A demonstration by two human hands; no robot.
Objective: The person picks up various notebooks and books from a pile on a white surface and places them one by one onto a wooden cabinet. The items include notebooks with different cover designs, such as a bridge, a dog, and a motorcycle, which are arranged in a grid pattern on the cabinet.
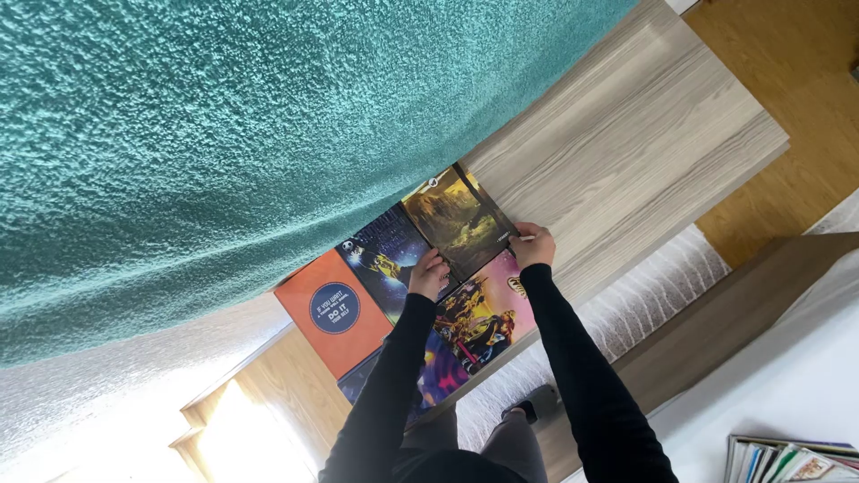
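Note:
Both my arms in black sleeves reach onto a light wood-grain table (pixel 644 134). My left hand (pixel 429 274) and my right hand (pixel 534 244) grip the near corners of a book with a dark golden-brown cover (pixel 458 217), which lies flat on the table. Around it lie other books: one with a dark blue space cover (pixel 380 252), one with a pink and yellow cover (pixel 488 313) under my right forearm, and an orange one with a dark round badge (pixel 333 309) at the left.
A large teal textured fabric (pixel 224 134) fills the upper left and hides the table's far side. Wooden floor (pixel 787 63) shows at the upper right. A stack of books or magazines (pixel 792 461) sits at the bottom right. A white ribbed rug (pixel 653 286) lies beneath the table edge.

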